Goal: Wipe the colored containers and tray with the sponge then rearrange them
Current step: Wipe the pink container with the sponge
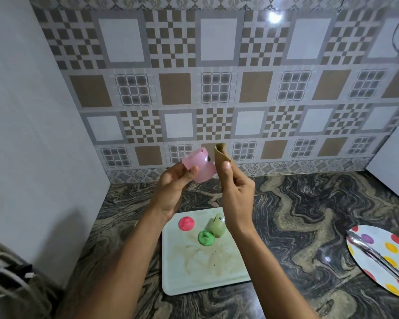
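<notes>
Both hands are up in front of the tiled wall, well above the surface (297,226). The left hand (171,192) grips the pink container (200,165), fingers curled round its lower side and the cup tipped sideways. The right hand (236,194) pinches the brown sponge (221,157), which is folded upright between thumb and fingers. Sponge and pink container sit just beside each other; from where I stand I cannot tell if they actually touch.

Down below, the white tray (182,272) lies flat on the surface. On its far half are a red piece (186,223) and a green piece (205,237), both small, round and domed, probably lids. A pale green container (218,226) lies tilted just beside the green piece. The near half of the tray shows brownish smears and a few dark specks, so I would say the tray has not been wiped.

My reading is that the job is in its early part. The pink container is the one in hand for wiping. Nothing tells me whether the pale green container or the two round pieces have been cleaned. The tray wipe and the whole rearranging look to be ahead.

Off to the right, a spotted plate (361,261) carries a metal utensil (378,259), well apart from the tray.
</notes>
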